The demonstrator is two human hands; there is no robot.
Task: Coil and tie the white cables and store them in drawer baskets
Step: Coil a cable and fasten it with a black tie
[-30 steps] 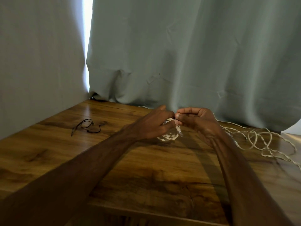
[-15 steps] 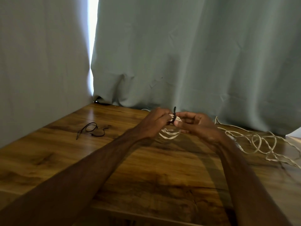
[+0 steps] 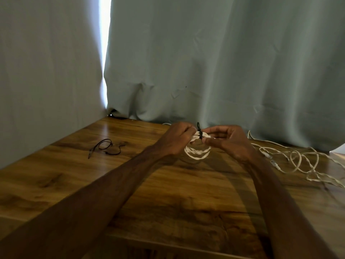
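Note:
A small coil of white cable hangs just above the wooden table, held between both hands. My left hand pinches the coil's top from the left. My right hand pinches it from the right. A black tie wraps the bundled strands between my fingertips, its tail pointing up. More loose white cable lies tangled on the table to the right.
Black ties lie on the table at the left. A grey-green curtain hangs behind the table and a wall closes the left side. A white object's corner shows at the right edge.
My hands have lifted the coil slightly and drawn apart a little. The black tie now shows around the strands with its tail sticking up.

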